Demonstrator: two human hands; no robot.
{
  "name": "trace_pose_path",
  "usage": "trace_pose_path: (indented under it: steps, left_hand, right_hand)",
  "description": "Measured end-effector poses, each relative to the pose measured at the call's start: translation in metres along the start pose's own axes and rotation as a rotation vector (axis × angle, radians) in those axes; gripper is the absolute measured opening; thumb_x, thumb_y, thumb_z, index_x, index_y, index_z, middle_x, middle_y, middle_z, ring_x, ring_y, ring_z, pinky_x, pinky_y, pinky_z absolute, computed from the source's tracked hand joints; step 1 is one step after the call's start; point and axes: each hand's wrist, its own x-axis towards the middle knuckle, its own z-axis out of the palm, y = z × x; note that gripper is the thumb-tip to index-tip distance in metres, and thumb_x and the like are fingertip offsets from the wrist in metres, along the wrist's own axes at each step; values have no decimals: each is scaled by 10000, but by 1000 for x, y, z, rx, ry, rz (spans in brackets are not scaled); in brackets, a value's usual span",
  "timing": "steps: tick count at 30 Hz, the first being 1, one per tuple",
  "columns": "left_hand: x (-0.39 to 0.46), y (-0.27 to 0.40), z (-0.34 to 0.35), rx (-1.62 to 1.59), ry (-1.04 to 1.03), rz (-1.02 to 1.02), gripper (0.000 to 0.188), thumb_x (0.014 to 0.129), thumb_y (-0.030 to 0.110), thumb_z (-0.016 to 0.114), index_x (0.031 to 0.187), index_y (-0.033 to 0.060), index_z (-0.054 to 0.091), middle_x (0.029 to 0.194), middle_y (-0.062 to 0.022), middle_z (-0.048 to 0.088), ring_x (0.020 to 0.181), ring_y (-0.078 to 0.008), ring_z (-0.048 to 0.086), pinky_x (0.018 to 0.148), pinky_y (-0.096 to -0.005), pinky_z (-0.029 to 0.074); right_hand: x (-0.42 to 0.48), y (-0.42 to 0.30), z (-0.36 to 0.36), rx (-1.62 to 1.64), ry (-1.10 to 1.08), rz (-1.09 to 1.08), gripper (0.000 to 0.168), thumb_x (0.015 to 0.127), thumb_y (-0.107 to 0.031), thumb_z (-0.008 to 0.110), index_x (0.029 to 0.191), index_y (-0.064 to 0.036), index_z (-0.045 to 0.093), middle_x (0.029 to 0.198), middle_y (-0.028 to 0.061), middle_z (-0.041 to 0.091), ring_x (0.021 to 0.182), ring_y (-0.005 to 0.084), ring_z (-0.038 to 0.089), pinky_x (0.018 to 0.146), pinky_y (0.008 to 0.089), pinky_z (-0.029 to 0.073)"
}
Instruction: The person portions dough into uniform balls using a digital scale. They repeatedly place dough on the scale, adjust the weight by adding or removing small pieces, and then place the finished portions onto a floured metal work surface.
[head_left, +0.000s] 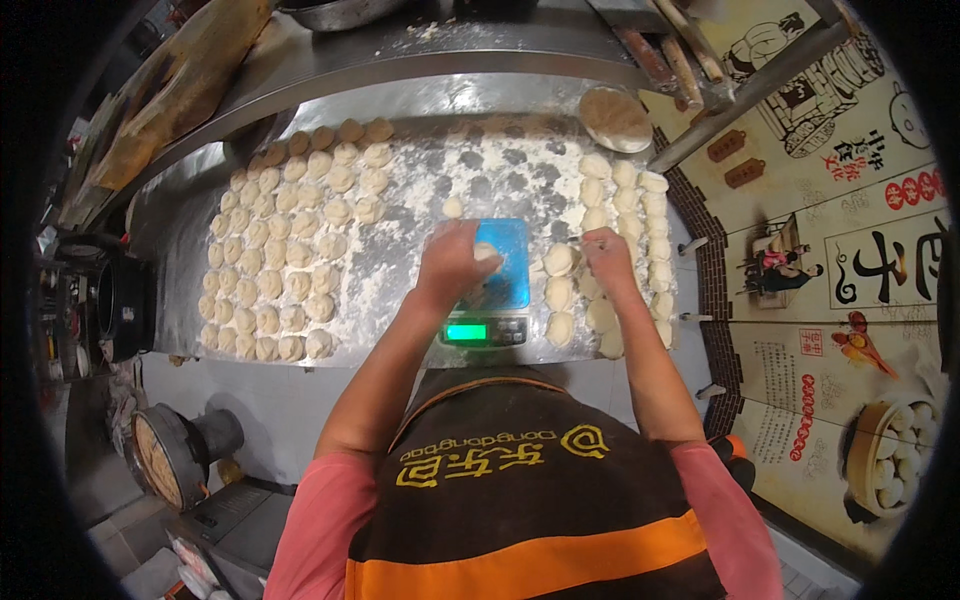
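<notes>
My left hand (456, 259) is over the left side of a digital kitchen scale (511, 255) with a blue plate and a lit green display, its fingers around a pale piece of dough (486, 253). A small dough ball (452, 207) lies on the floured steel table (390, 255) just beyond that hand. At the right, my right hand (606, 251) is above the rows of dough pieces, with its fingers curled; a thin dark thing seems to show at its fingertips. A round dough piece (560, 259) lies just left of it.
Many rounded dough pieces (300, 253) stand in rows at the left. Longer dough pieces (658, 247) line the right edge. A round dish with brown contents (615, 120) is at the back right. A steel shelf (450, 64) crosses beyond the table; rolling pins (681, 71) lie on it.
</notes>
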Motion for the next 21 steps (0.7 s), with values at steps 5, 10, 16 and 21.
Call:
trace_pose_path:
  steps: [5, 10, 16, 21]
  left_hand:
    - [-1, 6, 5, 75, -120, 56, 467, 569, 232, 778, 950, 30, 597, 903, -163, 562, 884, -356, 542, 769, -436, 442]
    - [-4, 4, 11, 145, -115, 73, 388, 574, 203, 765, 882, 55, 584, 882, -151, 563, 872, -353, 549, 743, -437, 455]
    - [-8, -10, 15, -77, 7, 16, 315, 616, 113, 692, 906, 52, 583, 873, -155, 566, 825, -358, 559, 716, -436, 475]
    - [-27, -54, -3, -355, 285, -298, 357, 670, 137, 669, 1003, 39, 589, 954, -158, 610, 883, -324, 598, 758, -383, 487]
  right_hand:
    - [9, -13, 8, -423, -94, -143, 363, 712, -218, 668, 1029, -65, 581, 946, 203, 640, 907, 346, 613, 766, 392, 474]
    - [16, -36, 10, -534, -113, -89, 393, 698, -282, 687, 1015, -71, 590, 930, 188, 649, 890, 342, 623, 773, 404, 477]
    - [1, -43, 20, -836, -266, -83, 528, 655, -393, 709, 1024, -42, 570, 892, 197, 652, 856, 347, 630, 746, 406, 488]
    - [-12, -33, 35, -775, -108, -76, 439, 684, -298, 683, 1020, -48, 549, 869, 205, 651, 828, 360, 631, 732, 437, 484]
